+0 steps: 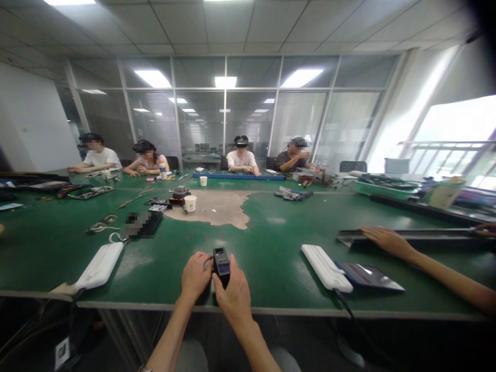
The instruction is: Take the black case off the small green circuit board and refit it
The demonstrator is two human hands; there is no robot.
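Just past the table's near edge is a small black box-shaped device (221,258) with a dark panel and small buttons or slots on its upper face. My right hand (236,294) grips it, the thumb across its near side and the fingers along its right. My left hand (196,276) is closed with bent fingers against the device's left side; its fingertips are partly hidden there. What kind of device it is I cannot make out. Both hands rest low over the green table (267,274).
White adapters lie to the left (101,264) and right (326,266), with a flat dark packet (368,276) beside the right one. A co-worker's hand (387,242) rests on a long metal channel (430,237). Paper cups (190,203) and cables stand farther off; several people sit opposite.
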